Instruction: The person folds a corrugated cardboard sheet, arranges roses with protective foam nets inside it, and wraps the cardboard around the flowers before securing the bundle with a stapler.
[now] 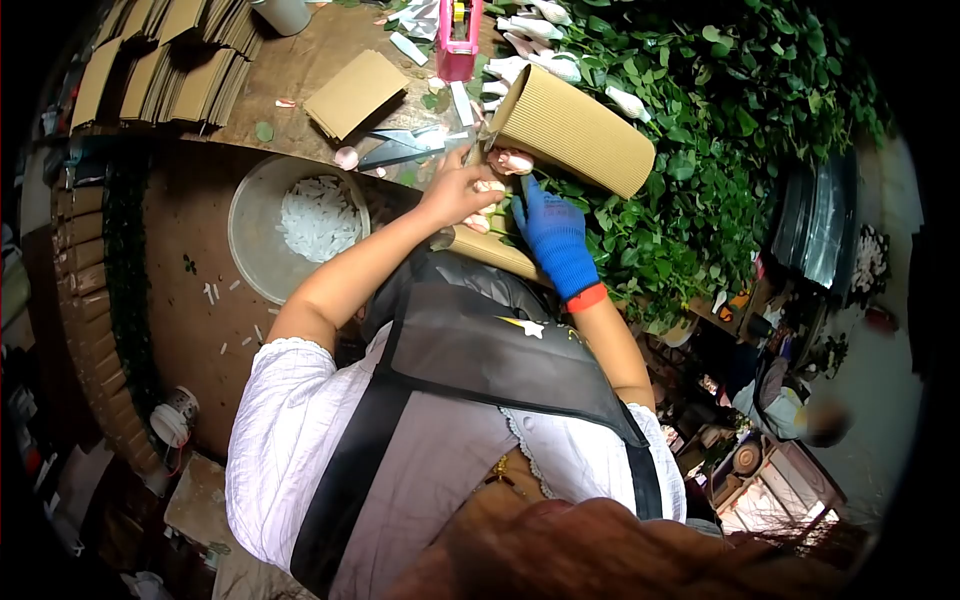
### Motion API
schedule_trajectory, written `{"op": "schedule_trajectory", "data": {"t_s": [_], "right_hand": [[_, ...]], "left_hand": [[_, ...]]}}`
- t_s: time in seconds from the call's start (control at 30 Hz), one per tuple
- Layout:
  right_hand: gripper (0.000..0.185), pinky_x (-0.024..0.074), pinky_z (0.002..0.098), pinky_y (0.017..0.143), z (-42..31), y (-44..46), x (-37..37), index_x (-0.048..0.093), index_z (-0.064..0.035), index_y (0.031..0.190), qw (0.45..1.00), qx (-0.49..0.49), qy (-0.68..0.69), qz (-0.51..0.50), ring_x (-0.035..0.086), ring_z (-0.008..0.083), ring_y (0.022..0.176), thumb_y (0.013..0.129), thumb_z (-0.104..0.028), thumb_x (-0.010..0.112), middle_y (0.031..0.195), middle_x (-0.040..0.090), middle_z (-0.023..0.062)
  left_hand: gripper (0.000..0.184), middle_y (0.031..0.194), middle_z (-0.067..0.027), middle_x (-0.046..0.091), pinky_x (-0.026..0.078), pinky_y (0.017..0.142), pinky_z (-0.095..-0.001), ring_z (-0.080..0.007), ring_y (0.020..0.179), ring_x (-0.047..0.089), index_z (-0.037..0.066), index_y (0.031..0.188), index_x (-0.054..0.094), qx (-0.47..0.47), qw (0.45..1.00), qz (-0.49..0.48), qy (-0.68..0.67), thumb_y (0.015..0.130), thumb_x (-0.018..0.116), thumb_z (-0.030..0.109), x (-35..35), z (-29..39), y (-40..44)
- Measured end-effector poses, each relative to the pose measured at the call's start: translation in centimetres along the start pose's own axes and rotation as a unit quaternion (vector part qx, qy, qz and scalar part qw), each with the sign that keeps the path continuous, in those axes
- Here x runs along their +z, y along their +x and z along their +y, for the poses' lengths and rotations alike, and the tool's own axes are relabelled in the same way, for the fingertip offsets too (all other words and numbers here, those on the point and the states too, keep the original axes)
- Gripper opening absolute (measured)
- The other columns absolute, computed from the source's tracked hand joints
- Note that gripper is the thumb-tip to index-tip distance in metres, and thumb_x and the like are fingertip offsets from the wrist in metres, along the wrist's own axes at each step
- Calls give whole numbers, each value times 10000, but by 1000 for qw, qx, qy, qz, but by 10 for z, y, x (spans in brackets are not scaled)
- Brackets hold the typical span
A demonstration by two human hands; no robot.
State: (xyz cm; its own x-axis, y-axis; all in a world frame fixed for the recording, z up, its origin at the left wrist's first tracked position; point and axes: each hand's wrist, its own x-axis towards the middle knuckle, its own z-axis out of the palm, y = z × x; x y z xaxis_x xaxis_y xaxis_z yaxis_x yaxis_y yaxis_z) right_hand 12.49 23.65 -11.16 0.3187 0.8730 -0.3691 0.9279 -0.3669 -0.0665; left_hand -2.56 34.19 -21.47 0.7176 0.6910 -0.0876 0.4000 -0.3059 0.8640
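Observation:
My bare left hand has its fingers closed at a pale pink rose by the table's near edge. My right hand, in a blue glove, is curled at another pink rose; its grip on the stem is partly hidden. Beneath both hands lies a sheet of corrugated cardboard. A curved corrugated cardboard sheet stands just beyond the gloved hand. Scissors rest on the table to the left of my left hand.
Leafy rose stems are heaped at the right, with several white-sleeved buds behind. A pink tape dispenser and cardboard pieces sit on the table. Below left, a bucket holds white strips. A person is at far right.

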Motion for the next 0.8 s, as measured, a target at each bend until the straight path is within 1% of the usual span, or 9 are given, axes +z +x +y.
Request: {"op": "schedule_trajectory", "data": {"t_s": [0.1, 0.17, 0.33, 0.47, 0.57, 0.6, 0.7, 0.73, 0.8], "right_hand": [[420, 546, 466, 707, 19, 23, 29, 607, -143, 1230, 999, -26, 17, 38, 690, 340, 808, 936, -442, 571, 880, 713, 160], [328, 540, 460, 724, 30, 40, 30, 681, -198, 1099, 999, -15, 50, 4, 686, 329, 829, 917, -456, 592, 884, 710, 129], [248, 529, 478, 711, 49, 43, 27, 676, -203, 979, 991, -79, 110, 6, 684, 335, 823, 933, -418, 561, 891, 709, 117], [226, 525, 482, 684, 34, 36, 19, 639, -159, 981, 993, -100, 56, 13, 680, 341, 791, 938, -367, 562, 871, 705, 121], [233, 510, 503, 650, 36, 35, 35, 589, -143, 992, 989, -125, 50, 56, 670, 349, 768, 937, -369, 574, 862, 697, 135], [257, 519, 496, 659, 36, 33, 38, 598, -133, 1013, 987, -136, 45, 67, 673, 352, 776, 937, -377, 569, 867, 698, 141], [278, 526, 479, 657, 27, 14, 7, 613, -133, 1011, 994, -85, 57, 25, 677, 342, 779, 937, -398, 568, 865, 696, 150], [269, 536, 468, 728, 20, 9, -7, 624, -118, 991, 991, -33, 124, 42, 688, 329, 838, 927, -367, 548, 886, 701, 131], [267, 536, 471, 719, 19, 12, -7, 633, -118, 966, 988, -16, 131, 83, 688, 331, 828, 927, -369, 550, 885, 702, 136]], "left_hand": [[387, 1499, -277, 361, 347, 1112, -479, -450, 1342, 383, 149, 1031, 756, -1, 1000, -4, -17, 752, 833, 406, 1, -2, 0], [371, 1503, -277, 357, 348, 1112, -478, -452, 1343, 382, 149, 1009, 759, -7, 1000, 6, -24, 749, 837, 402, 5, -5, 1], [820, 1391, -260, 421, 329, 1116, -463, -436, 1285, 412, 61, 1379, 427, -30, 997, -36, -62, 749, 837, 388, 3, -10, 6], [886, 1469, -256, 329, 323, 1120, -462, -429, 1329, 351, 90, 1441, 420, -5, 999, -54, -9, 730, 837, 417, 5, -15, 16], [698, 1400, -215, 467, 333, 1111, -460, -397, 1326, 376, 173, 1350, 600, -35, 995, -76, -58, 746, 806, 456, 5, -9, 28], [572, 1361, -198, 522, 360, 1090, -452, -390, 1294, 417, 185, 1271, 671, -40, 996, -26, -73, 768, 780, 437, 6, -3, 28], [543, 1368, -219, 514, 378, 1073, -461, -389, 1254, 465, 199, 1262, 677, -55, 998, 1, -14, 775, 770, 423, 8, 4, 25], [553, 1381, -225, 497, 390, 1071, -460, -388, 1254, 479, 166, 1258, 675, -35, 998, 13, -46, 773, 784, 406, 13, 0, 25], [570, 1381, -226, 497, 406, 1064, -455, -390, 1255, 491, 129, 1261, 667, -47, 998, 15, -45, 767, 794, 383, 19, -11, 27]]}}
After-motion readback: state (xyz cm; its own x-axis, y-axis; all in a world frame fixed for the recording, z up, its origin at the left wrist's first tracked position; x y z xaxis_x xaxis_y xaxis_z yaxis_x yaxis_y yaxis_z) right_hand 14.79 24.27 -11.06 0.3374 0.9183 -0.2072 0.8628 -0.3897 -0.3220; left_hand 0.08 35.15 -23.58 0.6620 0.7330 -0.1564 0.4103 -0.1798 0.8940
